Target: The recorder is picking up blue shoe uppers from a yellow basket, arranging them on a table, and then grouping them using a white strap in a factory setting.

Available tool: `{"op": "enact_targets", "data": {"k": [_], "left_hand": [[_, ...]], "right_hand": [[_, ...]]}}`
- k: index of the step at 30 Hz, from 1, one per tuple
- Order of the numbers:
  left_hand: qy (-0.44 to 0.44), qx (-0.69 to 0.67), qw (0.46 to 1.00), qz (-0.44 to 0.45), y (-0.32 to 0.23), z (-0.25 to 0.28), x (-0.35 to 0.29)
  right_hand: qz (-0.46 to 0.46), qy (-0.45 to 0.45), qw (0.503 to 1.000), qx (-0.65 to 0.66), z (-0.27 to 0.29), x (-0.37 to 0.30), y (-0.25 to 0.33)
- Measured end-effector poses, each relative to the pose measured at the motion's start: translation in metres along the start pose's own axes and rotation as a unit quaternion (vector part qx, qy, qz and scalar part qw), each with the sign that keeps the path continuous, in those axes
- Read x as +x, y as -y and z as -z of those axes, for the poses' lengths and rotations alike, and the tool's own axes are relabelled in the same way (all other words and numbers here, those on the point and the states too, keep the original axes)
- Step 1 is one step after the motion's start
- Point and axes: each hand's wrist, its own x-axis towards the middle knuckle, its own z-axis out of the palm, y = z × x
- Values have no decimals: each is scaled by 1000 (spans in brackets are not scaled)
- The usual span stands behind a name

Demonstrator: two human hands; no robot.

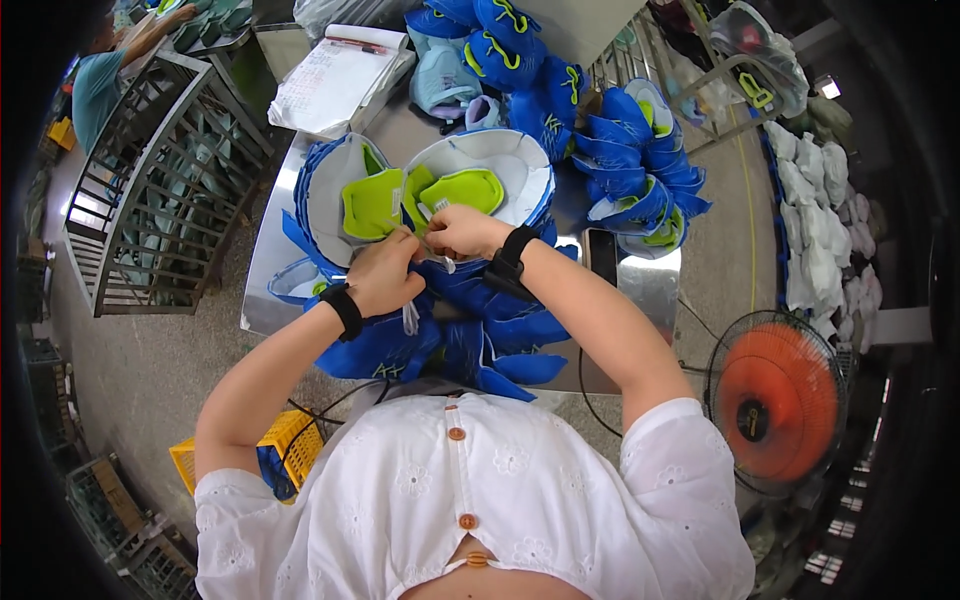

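Stacks of blue shoe uppers [318, 172] with white linings and lime-green tongues [373, 205] lie in front of me on the metal table. My left hand [388, 268] is closed at their near edge, its fingertips pinched together, and a thin white string [410, 318] hangs below it. Close beside it, my right hand [465, 232] is also pinched, over a second green tongue [468, 188] with a small white tag. What its fingertips hold is hidden, though a whitish bit [448, 265] shows just under them. More blue uppers [375, 350] lie below both hands.
Paper sheets with a pen [340, 85] lie at the far left of the metal table [262, 290]. More uppers [640, 150] and a dark phone [600, 255] are to the right. An orange fan [780, 400] stands right, a slatted cart [165, 190] left. Another person [100, 95] works far left.
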Motion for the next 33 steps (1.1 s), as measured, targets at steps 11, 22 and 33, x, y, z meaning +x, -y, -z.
{"op": "enact_targets", "data": {"k": [11, 22, 33], "left_hand": [[88, -3, 996, 21, 2, 6, 36], [-64, -163, 984, -11, 30, -47, 80], [-136, -69, 987, 42, 37, -6, 120]], "right_hand": [[247, -219, 887, 323, -19, -31, -1], [386, -157, 897, 149, -15, -73, 71], [162, -362, 803, -445, 24, 23, -18]]}}
